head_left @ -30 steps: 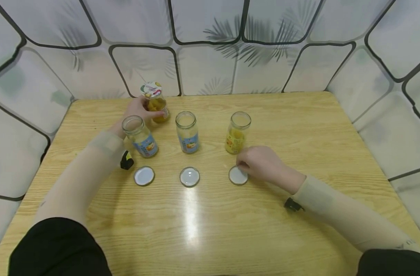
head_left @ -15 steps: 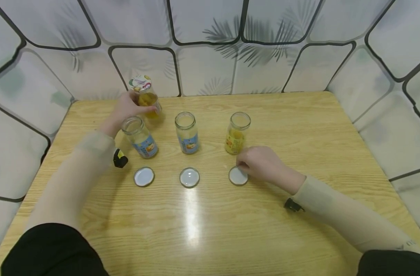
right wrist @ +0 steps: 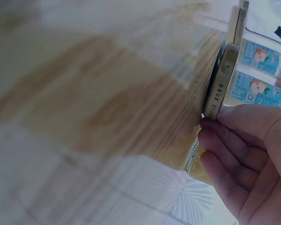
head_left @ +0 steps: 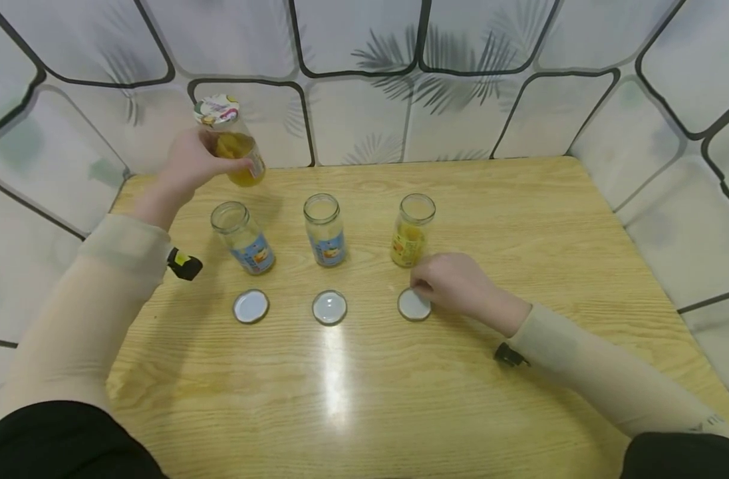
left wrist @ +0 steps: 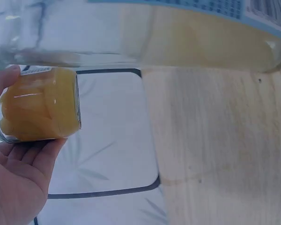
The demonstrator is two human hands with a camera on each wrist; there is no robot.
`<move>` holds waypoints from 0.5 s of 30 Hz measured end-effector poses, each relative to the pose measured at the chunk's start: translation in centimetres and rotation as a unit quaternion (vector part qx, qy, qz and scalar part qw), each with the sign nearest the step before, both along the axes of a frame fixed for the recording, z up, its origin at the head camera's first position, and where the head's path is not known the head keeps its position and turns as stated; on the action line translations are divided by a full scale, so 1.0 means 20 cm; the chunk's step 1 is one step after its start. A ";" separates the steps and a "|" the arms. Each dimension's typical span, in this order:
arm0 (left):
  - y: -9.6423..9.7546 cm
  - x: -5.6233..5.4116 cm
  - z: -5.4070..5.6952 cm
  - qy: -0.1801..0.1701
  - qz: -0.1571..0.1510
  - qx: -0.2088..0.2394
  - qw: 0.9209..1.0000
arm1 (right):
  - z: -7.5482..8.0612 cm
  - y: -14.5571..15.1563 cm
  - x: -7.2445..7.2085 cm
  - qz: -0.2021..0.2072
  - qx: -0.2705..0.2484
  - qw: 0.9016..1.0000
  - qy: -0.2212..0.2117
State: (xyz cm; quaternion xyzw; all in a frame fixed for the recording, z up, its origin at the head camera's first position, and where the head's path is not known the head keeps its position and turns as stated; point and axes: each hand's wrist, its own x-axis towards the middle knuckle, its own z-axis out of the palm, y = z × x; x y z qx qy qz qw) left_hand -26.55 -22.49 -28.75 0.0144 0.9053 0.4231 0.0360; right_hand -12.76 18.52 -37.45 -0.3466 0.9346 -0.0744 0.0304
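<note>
At the back left, my left hand grips a glass jar of yellow fruit pieces with a patterned lid. This jar is raised above the table, slightly tilted; in the left wrist view the thumb and fingers wrap the fruit jar. My right hand pinches the edge of a white-faced metal lid lying on the table. The right wrist view shows thumb and fingertips at that lid's rim. Behind it stands an open jar with a yellow label.
Two open jars with blue labels, a left one and a middle one, stand on the wooden table. In front of them lie a left lid and a middle lid. A patterned wall covering borders the table's back.
My left hand has lifted the fruit jar off the back of the table and carried it up and to the left. My right hand and the lid have stayed in place.
</note>
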 end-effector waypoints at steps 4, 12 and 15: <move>0.00 0.04 0.08 0.008 -0.003 0.028 1.000 | 0.00 0.00 0.00 0.003 -0.003 1.000 0.004; 0.03 0.14 0.27 0.017 0.007 0.093 0.995 | 0.00 0.00 0.00 0.006 -0.001 1.000 0.010; 0.06 0.18 0.33 0.024 0.006 0.101 0.995 | -0.01 0.01 0.00 0.003 -0.001 1.000 0.012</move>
